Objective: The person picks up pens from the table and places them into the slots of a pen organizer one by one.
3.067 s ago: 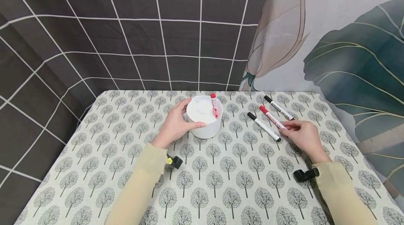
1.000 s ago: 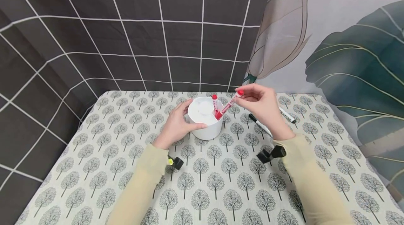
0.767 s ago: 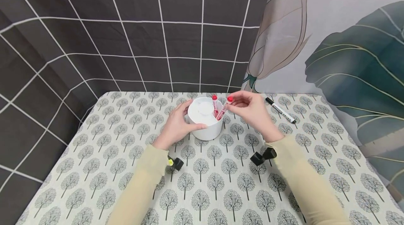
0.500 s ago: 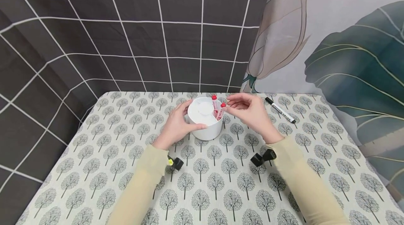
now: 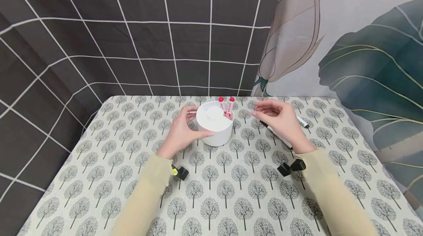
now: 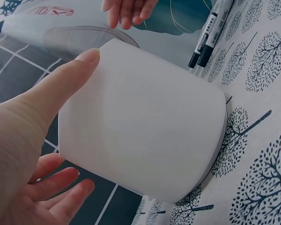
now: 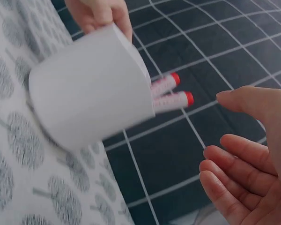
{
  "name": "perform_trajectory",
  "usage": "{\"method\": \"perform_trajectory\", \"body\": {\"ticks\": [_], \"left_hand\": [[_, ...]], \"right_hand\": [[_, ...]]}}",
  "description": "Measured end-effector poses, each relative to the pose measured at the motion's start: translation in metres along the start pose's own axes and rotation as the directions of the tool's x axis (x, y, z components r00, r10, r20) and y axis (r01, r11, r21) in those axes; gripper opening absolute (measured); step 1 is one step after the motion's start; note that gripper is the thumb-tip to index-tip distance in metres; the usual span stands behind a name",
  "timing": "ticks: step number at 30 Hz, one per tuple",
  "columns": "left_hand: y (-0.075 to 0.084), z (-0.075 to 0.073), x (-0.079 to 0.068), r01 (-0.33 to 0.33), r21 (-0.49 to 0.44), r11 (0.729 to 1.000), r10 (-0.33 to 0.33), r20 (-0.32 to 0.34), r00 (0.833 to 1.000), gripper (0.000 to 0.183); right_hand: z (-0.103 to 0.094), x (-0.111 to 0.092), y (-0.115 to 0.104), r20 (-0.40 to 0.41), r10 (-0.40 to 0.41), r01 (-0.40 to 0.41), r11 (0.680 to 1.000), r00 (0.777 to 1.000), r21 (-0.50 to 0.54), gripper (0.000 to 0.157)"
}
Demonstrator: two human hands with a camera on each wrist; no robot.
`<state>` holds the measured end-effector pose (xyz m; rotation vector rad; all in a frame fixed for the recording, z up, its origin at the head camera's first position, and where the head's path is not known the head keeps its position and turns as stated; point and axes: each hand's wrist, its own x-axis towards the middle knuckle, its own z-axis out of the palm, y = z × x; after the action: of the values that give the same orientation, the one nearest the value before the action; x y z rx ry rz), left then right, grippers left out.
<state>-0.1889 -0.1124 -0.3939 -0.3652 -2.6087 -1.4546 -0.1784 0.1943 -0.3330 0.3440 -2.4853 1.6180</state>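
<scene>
Two red-capped markers (image 5: pixel 230 107) stand inside a white round container (image 5: pixel 220 137), both in the compartment at its far right, with their red ends up and poking above the rim. They lean apart toward the top, one to the left and the other to the right. The container itself stands upright toward the back of the tabletop (image 5: pixel 211 192), which is covered with pale cloth (image 5: pixel 82 177) printed with dark trees.

The left hand (image 5: pixel 180 133) is cupped loosely about the container's left side, thumb at the near wall; its grip is slack, the fingers relaxed, and I cannot tell whether they touch the wall. The right hand (image 5: pixel 281 120) hovers to the right of the container, a little apart from it; its grip holds nothing, with the thumb well clear of the lightly bent fingers.

Two black-capped markers (image 6: pixel 219 33) lie near each other on the cloth, partly hidden by the right hand in the head view. A dark backdrop (image 5: pixel 148 41) with white grid lines rises behind.
</scene>
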Motion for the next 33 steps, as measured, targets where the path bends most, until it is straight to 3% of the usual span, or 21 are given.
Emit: {"method": "perform_trajectory", "body": {"ticks": [7, 15, 21, 33], "left_hand": [[0.001, 0.000, 0.001, -0.044, -0.012, 0.999, 0.044, -0.016, 0.999, 0.106], [0.006, 0.003, 0.001, -0.015, 0.029, 0.999, 0.015, 0.000, 1.000, 0.111], [0.007, 0.007, 0.001, 0.000, 0.044, 0.999, 0.000, 0.003, 1.000, 0.113], [0.006, 0.011, 0.002, 0.016, 0.061, 0.998, -0.016, -0.001, 1.000, 0.114]], "right_hand": [[-0.022, -0.006, 0.037, -0.054, 0.082, -0.086, 0.995, 0.995, -0.058, 0.042], [-0.039, -0.030, 0.021, -0.072, 0.119, -0.128, 0.981, 0.990, -0.144, 0.037], [-0.051, -0.034, 0.065, -0.061, 0.164, -0.173, 0.965, 0.984, -0.195, 0.048], [-0.060, -0.053, 0.092, -0.013, 0.185, -0.181, 0.947, 0.983, -0.264, 0.055]]}}
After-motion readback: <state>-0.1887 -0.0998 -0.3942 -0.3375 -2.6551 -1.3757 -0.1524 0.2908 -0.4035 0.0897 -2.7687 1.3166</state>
